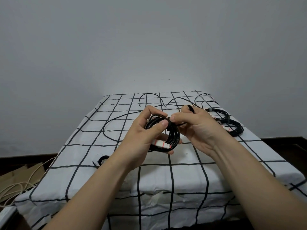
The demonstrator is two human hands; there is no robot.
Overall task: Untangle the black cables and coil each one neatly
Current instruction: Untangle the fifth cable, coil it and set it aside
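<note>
Left hand (pixel 146 131) was gripping the coiled black cable (pixel 172 138) mid-frame, just above the checkered counter (pixel 182 171), thumb over the loops. Right hand (pixel 197 125) fingers were pinching a black strap (pixel 169 126) at the coil's top. A loose cable (pixel 113 120) sprawled behind, and two more coils (pixel 232 127) sat at center right.

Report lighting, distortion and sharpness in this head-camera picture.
Head view: soft, even, dim light with no glare and faint shadows; the wide lens splays the checked cloth toward the bottom; the left hand and right hand on the coiled cable look sharp.
</note>
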